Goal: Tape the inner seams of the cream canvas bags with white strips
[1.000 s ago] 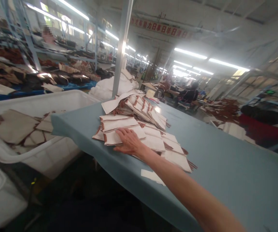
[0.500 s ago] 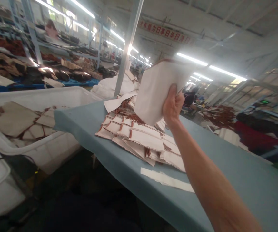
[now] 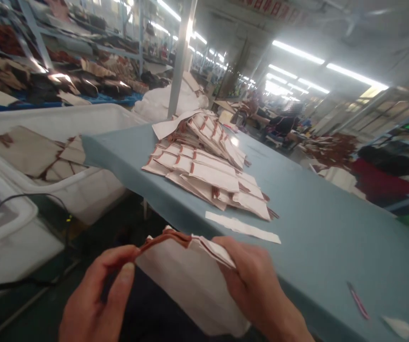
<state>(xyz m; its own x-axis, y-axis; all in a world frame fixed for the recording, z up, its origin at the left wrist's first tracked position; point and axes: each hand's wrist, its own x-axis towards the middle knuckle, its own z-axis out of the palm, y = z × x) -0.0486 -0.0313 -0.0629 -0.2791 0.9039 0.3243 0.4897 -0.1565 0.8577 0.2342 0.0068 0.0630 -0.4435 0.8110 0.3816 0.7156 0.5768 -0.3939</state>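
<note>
A small bundle of white-backed pieces with brown edges [image 3: 190, 280], looking like leather or fabric, is held low in front of me, off the table's near edge. Thumb and fingers of my left hand [image 3: 101, 289] pinch its brown edge at the left corner. My right hand [image 3: 257, 280] is wrapped round the bundle's right side, where several layers show. Beyond my hands, similar brown-edged pieces [image 3: 211, 175] lie in overlapping rows on the blue-green table [image 3: 318, 237]. A narrow white strip [image 3: 242, 228] lies between them and the near edge.
White bins stand at the left; the larger bin [image 3: 94, 190] contains more pale pieces. A metal post [image 3: 178, 66] rises behind the table. A pink-handled tool [image 3: 358, 301] and a pale scrap [image 3: 397, 327] lie at the right. A person [image 3: 284, 126] is in the background.
My right hand has brought the bundle down from above the table towards me. My left hand has come into view and grips the bundle's edge. The view has tilted downward.
</note>
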